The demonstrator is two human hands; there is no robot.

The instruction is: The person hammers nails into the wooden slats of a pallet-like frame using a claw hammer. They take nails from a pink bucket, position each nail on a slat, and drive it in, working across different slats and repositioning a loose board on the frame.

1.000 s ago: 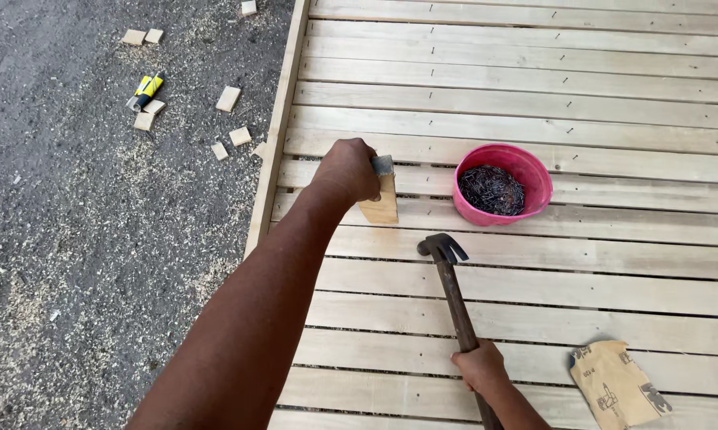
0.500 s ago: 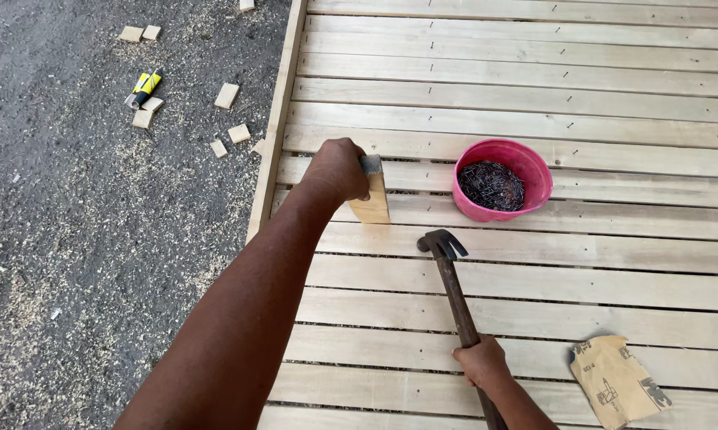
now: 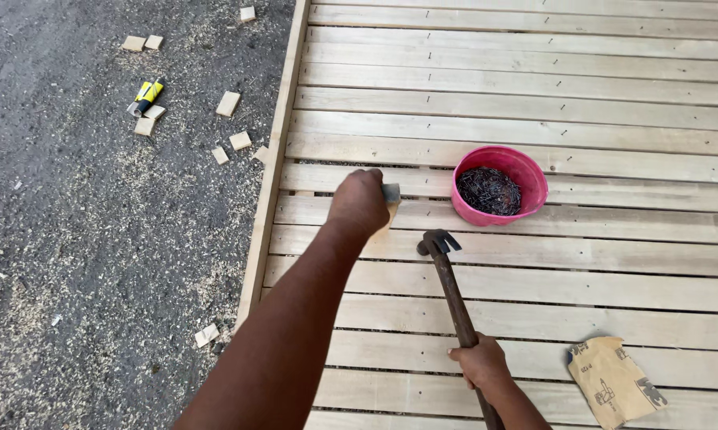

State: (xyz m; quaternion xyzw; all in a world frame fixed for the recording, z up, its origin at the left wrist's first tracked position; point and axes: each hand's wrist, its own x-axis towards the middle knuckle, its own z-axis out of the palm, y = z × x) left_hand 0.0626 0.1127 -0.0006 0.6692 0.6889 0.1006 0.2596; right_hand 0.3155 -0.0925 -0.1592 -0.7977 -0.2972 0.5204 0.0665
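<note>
Head view shows our left hand (image 3: 359,203) closed around a small wood block (image 3: 391,209), pressing it on the slats (image 3: 614,255) at about 12 o'clock. Our right hand (image 3: 480,362) grips the hammer (image 3: 453,295) by the low end of its handle. Its long axis runs from 5 o'clock up to 11, head (image 3: 437,241) resting on a slat just at 4 o'clock of the block, near but apart. A pink bowl (image 3: 534,171) of nails sits at 2 o'clock, closer to the hammer head than to our right hand.

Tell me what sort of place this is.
Likely an outdoor carpentry site: a slatted plank deck being nailed, a pink bowl of nails, a hammer in the right hand, and sawdust with offcuts on gravel.
</note>
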